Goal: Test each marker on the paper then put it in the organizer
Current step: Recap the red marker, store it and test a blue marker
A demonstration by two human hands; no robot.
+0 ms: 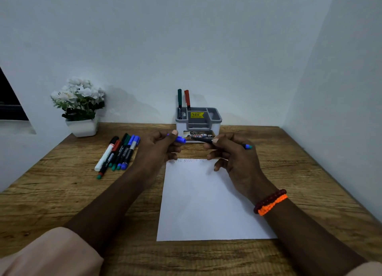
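The left hand (163, 146) pinches one blue cap (180, 139); the right hand (231, 156) grips one black-barrelled marker (203, 139). Two markers (183, 99) stand in the organizer (198, 120); six lie in the pile (118, 153) beside one paper sheet (206, 203).

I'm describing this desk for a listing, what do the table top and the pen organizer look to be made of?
The table top looks like wood or a wood-look laminate, matte, with visible grain streaks. The organizer looks like moulded plastic, grey over white with a smooth, slightly glossy finish.

Head view, forward-down over the table (62, 193).
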